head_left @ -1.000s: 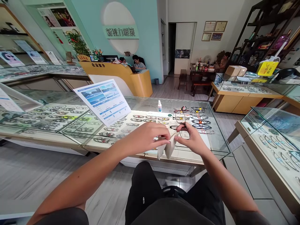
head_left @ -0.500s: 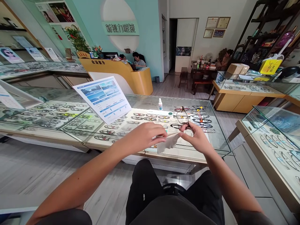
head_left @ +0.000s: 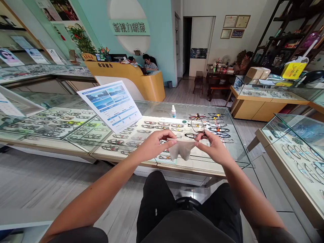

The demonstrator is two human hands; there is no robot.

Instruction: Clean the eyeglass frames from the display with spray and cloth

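A pale cleaning cloth [head_left: 184, 150] hangs in two folds between my hands, above the glass counter. My left hand [head_left: 160, 143] pinches its left top edge between thumb and fingers. Closed on the cloth's right edge, my right hand [head_left: 210, 145] also holds a pair of thin-rimmed eyeglasses [head_left: 198, 124], which stand up above the fingers. Part of the eyeglasses is hidden by that hand. A small white spray bottle [head_left: 173, 112] stands upright on the counter beyond the cloth.
Under the glass of the display counter [head_left: 141, 164] lie several rows of eyeglass frames. A printed sheet [head_left: 111, 106] leans at the left. More glass cases stand to the right. Behind are a yellow reception desk [head_left: 152, 86], two people at it, and another person at a dark table.
My left hand has moved slightly left and turned, thumb now showing on the cloth. The cloth is spread wider between the hands. My right hand stays nearly in place with the eyeglasses.
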